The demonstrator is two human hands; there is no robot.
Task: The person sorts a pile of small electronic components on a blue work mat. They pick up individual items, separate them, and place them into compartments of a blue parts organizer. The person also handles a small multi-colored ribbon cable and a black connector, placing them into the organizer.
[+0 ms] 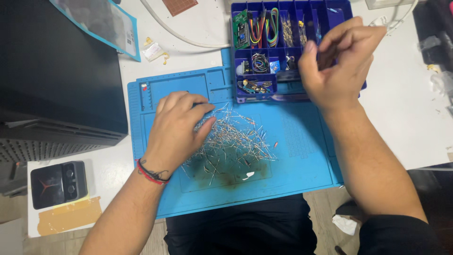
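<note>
Honestly, the loose pile of resistors [231,141] sits mid-mat on the blue work mat [302,160], and the left hand [177,127] rests on its left edge, fingers curled down, pinning a few. The right hand [337,63] hovers over the far compartment box [288,28], fingertips pinched together; can't tell what's between them. Best to pick one lead at a time and drop low.
</note>
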